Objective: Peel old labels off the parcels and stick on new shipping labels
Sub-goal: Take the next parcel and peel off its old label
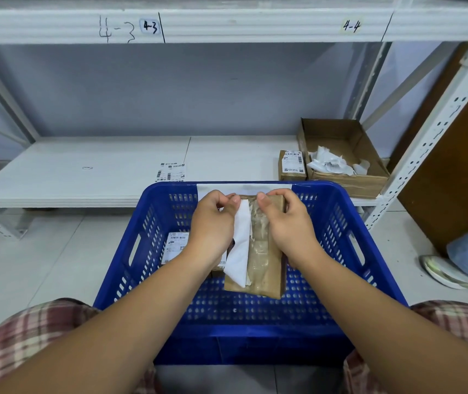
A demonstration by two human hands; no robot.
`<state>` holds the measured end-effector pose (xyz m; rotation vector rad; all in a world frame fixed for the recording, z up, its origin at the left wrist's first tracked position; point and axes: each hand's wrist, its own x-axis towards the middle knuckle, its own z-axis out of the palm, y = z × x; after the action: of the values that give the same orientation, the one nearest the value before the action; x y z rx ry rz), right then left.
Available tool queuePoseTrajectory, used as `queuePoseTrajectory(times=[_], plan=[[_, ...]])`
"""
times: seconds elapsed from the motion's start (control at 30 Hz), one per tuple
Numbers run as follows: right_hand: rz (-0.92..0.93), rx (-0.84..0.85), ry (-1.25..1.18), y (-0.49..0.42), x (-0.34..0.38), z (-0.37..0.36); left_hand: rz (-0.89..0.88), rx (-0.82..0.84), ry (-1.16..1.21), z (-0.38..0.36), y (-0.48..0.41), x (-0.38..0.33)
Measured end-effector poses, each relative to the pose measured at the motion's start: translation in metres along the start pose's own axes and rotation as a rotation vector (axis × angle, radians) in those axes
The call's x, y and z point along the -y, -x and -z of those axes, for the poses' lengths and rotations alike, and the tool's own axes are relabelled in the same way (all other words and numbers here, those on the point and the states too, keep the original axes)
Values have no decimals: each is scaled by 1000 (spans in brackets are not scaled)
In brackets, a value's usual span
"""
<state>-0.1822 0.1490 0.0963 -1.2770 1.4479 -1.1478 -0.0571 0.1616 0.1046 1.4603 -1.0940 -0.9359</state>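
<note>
My knees (28,336) in plaid sit either side of the blue crate (255,348), which stands on the tiled floor (56,251) below my forearms. The parcel (265,265), a brown taped packet, is held between my hands over the crate's middle, with its long axis running away from me and its near end low toward the crate bottom. My right hand (286,223) grips its far right end, fingers curled round the edge and thumb on top. My left hand (212,223) pinches the far corner of the old label (241,240), which is lifted and folded over to the left. The line where it clings runs along the parcel's length, just beside my right thumb. I judge the pull must go leftward, across the long axis, so the left hand does the work while the right braces. Under my left wrist a second parcel (174,245) lies in the crate, label up. Beyond my fingertips a white shelf (85,155) carries a loose label (171,172) past my left hand. Further right of my right hand are a small labelled parcel (292,164) and an open carton (343,137) holding crumpled scraps (332,164). The upper shelf beam reads 4-3 and 4-4, and a shoe (448,274) rests on the floor off to my right.
</note>
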Motion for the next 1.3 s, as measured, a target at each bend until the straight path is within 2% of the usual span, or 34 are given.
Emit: queuePoseTrajectory(times=[0.2, 0.47, 0.73, 0.93, 1.17, 1.3], plan=[[4, -44, -72, 0, 5, 1, 117, -16, 215, -3, 2, -4], [64, -94, -33, -5, 4, 0, 236, -38, 238, -9, 5, -4], [23, -122, -47, -11, 4, 2, 293, -59, 348, -13, 7, -4], [-14, -136, -75, -11, 2, 0, 305, -125, 384, -16, 11, -1], [-137, -159, -185, -18, 0, 2, 306, -104, 469, -16, 12, -7], [-164, -181, -237, -19, 0, 3, 246, -129, 426, -16, 13, -9]])
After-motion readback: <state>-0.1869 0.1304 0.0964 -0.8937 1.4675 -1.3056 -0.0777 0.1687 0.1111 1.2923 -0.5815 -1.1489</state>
